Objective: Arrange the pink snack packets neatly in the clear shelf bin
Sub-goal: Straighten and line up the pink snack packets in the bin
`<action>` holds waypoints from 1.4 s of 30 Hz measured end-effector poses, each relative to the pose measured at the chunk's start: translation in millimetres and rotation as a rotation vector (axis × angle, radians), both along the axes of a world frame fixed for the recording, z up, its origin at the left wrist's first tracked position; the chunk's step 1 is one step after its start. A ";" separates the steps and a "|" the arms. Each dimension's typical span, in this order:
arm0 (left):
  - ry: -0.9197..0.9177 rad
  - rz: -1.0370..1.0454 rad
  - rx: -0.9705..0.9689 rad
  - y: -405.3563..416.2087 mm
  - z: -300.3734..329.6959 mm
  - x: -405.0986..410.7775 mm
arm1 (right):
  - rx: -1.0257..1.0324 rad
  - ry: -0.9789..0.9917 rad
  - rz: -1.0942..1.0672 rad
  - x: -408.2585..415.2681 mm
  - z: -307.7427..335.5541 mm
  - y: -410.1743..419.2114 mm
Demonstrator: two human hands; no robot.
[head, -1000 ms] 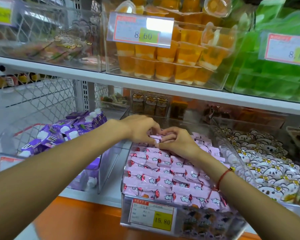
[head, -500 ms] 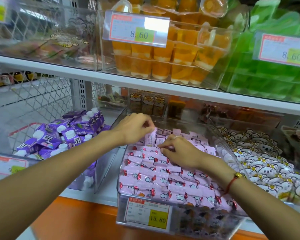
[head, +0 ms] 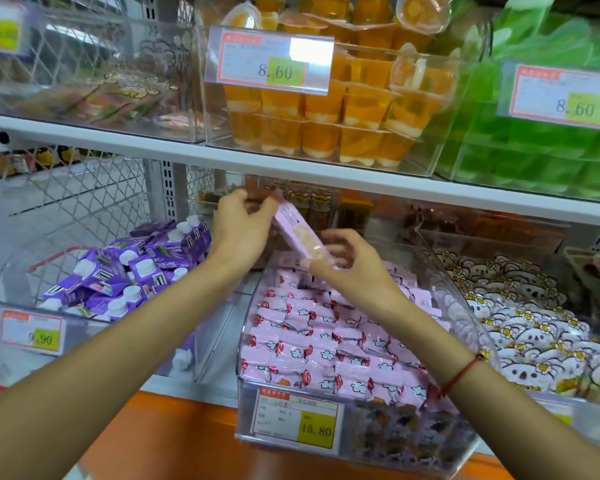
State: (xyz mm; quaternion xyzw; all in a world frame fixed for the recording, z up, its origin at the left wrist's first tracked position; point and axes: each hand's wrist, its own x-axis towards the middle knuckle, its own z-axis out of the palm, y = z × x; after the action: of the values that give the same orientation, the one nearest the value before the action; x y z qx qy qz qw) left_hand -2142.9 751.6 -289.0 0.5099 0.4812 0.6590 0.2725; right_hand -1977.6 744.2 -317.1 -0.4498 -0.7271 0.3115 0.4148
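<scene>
A clear shelf bin [head: 246, 313] on the lower shelf holds several pink snack packets [head: 326, 348] lying in overlapping rows. Above the back of the bin, both hands hold one pink packet [head: 302, 237] tilted on a diagonal. My left hand [head: 239, 226] pinches its upper end. My right hand [head: 350, 261] grips its lower end from underneath. The held packet hangs clear of the rows below. The back rows of the bin are partly hidden behind my hands.
A bin of purple drink cartons [head: 132, 268] stands to the left, a bin of white cartoon-face packets [head: 527, 320] to the right. The white shelf board [head: 291, 168] above carries orange jelly cups [head: 326, 112] and green packets [head: 541, 147]. A yellow price tag [head: 297, 422] fronts the bin.
Both hands have risen from the packet rows at the back of the bin. They now hold one pink packet lifted above the others, tilted diagonally.
</scene>
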 end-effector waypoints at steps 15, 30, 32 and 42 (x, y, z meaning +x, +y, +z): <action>0.464 -0.462 -0.095 -8.7 15.7 -20.5 | -0.829 0.620 0.275 26.4 18.1 -12.4; 0.616 -0.293 -0.011 -10.2 -0.9 -10.3 | -0.367 0.680 -0.073 18.5 12.4 -10.7; 0.661 -0.325 0.003 -12.5 -0.1 -12.3 | -0.293 0.605 -0.125 14.8 13.1 -10.3; 0.441 -0.408 -0.055 -12.5 4.9 -23.8 | -0.265 0.038 -0.069 -1.6 9.6 15.1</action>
State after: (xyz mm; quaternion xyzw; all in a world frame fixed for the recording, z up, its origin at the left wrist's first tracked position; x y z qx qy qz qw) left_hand -2166.6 739.1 -284.1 0.7193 0.4342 0.4504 0.3019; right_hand -1979.2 759.2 -307.5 -0.5193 -0.6558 0.3988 0.3757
